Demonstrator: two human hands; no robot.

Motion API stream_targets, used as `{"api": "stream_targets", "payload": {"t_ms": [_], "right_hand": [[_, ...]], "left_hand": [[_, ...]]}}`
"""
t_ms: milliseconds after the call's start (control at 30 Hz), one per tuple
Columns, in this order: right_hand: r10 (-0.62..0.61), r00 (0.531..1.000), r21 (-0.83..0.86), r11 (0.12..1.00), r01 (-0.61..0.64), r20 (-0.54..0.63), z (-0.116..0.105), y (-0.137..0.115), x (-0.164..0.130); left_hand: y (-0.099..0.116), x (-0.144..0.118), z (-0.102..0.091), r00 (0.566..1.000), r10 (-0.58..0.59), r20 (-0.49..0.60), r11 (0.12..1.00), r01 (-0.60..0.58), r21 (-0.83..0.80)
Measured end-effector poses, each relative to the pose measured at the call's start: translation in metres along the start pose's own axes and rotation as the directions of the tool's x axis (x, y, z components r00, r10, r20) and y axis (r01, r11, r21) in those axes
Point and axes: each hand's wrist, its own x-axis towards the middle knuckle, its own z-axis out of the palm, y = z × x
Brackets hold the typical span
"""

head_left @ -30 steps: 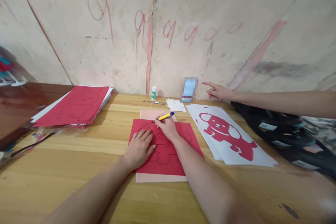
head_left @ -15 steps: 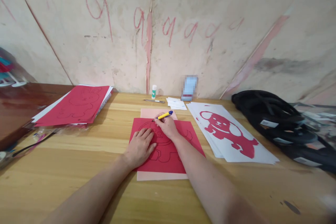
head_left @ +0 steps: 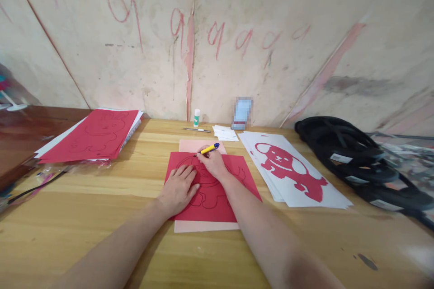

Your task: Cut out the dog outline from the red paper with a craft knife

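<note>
The left hand (head_left: 179,189) lies palm down on the left part of a red rectangular paper sheet (head_left: 212,194), fingers extended and nearly together, thumb apart, gripping nothing. The right hand (head_left: 213,162) is closed around a slim yellow pen with a blue end (head_left: 208,148), its dark tip at the far part of the sheet, beside a black-outlined animal drawing; whether it touches the paper is too small to tell. The sheet lies at the middle of a light wooden table (head_left: 101,216), over a pale pink flat sheet (head_left: 205,226) that shows at its near and far edges. Beyond, near the wall, are a white-and-green glue stick (head_left: 196,118), standing upright, a thin pen (head_left: 196,130), small white paper pieces (head_left: 224,133) and an upright phone with a blurred screen (head_left: 242,114). To the right are white sheets bearing a red dog-shaped figure (head_left: 290,167); farther right lie black objects with pale labels (head_left: 352,162). At far left is a stack of red and white sheets (head_left: 91,137).
</note>
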Motion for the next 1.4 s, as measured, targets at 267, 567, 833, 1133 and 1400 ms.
{"api": "stream_targets", "payload": {"t_ms": [267, 567, 833, 1133, 1400], "right_hand": [[0.011, 1.000, 0.016, 1.000, -0.011, -0.005, 0.0004, -0.0034, -0.0009], [0.008, 1.000, 0.001, 1.000, -0.008, -0.018, 0.0007, -0.0058, -0.0008], [0.013, 1.000, 0.015, 1.000, -0.012, -0.018, 0.0015, -0.0038, -0.0001], [0.013, 1.000, -0.021, 1.000, -0.013, -0.025, 0.0015, -0.0023, 0.0003], [0.024, 0.999, -0.017, 1.000, -0.025, -0.033, 0.0009, -0.0050, -0.0009]], "left_hand": [[0.0006, 0.0001, -0.0018, 1.000, -0.004, 0.011, 1.000, 0.004, -0.002], [-0.0003, 0.0000, 0.0005, 1.000, -0.009, 0.022, 1.000, 0.008, 0.010], [-0.0017, -0.0002, 0.0027, 1.000, 0.008, 0.000, 1.000, -0.008, 0.011], [-0.0011, -0.0003, 0.0009, 1.000, 0.006, -0.004, 1.000, -0.006, -0.004], [-0.0008, -0.0004, 0.0025, 1.000, 0.002, -0.023, 1.000, -0.002, -0.010]]}}
